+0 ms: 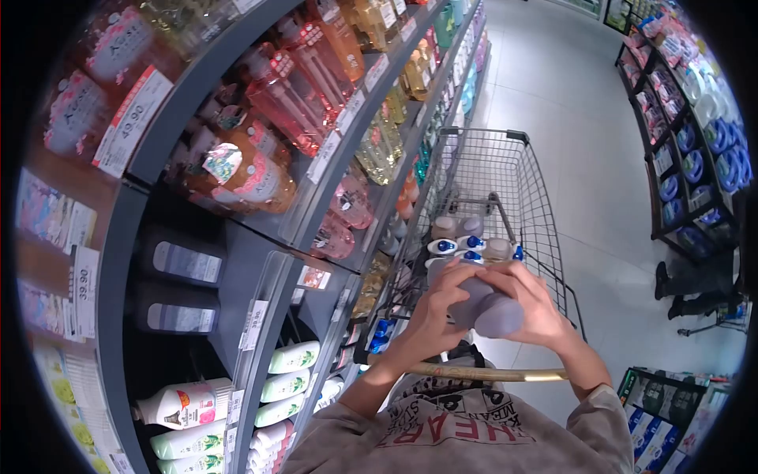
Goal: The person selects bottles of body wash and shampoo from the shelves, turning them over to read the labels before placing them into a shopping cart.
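Note:
Held in front of the chest, over the near end of the shopping cart point(530, 201), are grey bottles point(499, 315), seen from one end. My left hand point(439, 312) wraps round their left side, and my right hand point(530, 299) grips them from the right. Just beyond my hands, several bottles with blue-and-white pump tops point(472, 242) and greyish bodies stand in the cart. The cart's yellowish handle point(505, 374) runs below my forearms. Exactly how many bottles my hands hold is partly hidden by the fingers.
Shelves with pink and amber bottles point(254, 170), dark grey bottles point(183, 262) and white-green bottles point(288, 385) rise close on the left. Along the right stands a rack with blue items point(693, 166). A person's dark-clothed legs point(695, 288) show at the right edge. Tiled floor point(545, 103) lies between.

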`<action>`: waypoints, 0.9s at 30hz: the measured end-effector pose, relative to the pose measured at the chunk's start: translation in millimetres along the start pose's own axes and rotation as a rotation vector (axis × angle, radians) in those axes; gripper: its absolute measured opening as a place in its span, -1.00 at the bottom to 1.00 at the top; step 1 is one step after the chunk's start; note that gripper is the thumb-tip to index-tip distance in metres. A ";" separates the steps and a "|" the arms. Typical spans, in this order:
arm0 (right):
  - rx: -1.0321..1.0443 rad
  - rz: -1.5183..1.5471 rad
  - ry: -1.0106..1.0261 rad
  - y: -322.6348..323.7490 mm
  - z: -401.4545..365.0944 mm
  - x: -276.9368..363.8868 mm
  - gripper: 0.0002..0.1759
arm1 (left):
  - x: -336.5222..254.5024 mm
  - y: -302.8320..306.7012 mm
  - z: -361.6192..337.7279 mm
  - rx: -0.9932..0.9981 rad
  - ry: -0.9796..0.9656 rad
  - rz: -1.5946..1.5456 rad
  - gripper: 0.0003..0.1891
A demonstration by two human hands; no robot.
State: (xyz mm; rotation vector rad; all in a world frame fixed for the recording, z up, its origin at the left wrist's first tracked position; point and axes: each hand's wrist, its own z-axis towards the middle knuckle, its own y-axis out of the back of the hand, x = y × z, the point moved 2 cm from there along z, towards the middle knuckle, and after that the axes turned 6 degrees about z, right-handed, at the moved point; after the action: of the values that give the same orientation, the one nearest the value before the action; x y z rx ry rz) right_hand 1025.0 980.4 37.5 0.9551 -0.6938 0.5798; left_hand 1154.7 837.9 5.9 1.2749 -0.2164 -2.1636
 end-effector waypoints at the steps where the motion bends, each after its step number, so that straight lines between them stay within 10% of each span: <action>1: -0.016 -0.005 0.003 5.9 -0.6 -8.9 -0.08 | 6.6 -12.0 6.1 -0.028 -0.008 -0.040 -0.26; 10: -0.170 -0.192 -0.271 24.8 10.0 -167.7 -0.18 | 10.3 -5.6 -65.4 -0.034 0.678 0.348 -0.70; 18: -0.057 -0.128 -0.481 -35.8 -19.0 -385.6 -0.20 | 11.7 -43.1 -133.6 -0.044 0.799 0.733 -0.85; 27: -0.013 0.038 -0.599 -99.8 -49.2 -460.9 -0.15 | 20.3 -47.7 -130.1 0.034 0.799 0.862 -0.85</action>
State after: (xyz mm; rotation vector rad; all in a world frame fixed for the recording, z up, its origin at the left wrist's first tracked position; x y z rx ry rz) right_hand 811.3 912.8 -380.3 1.1146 -1.2490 0.3154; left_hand 1236.4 885.2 -97.5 1.5711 -0.3735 -0.8619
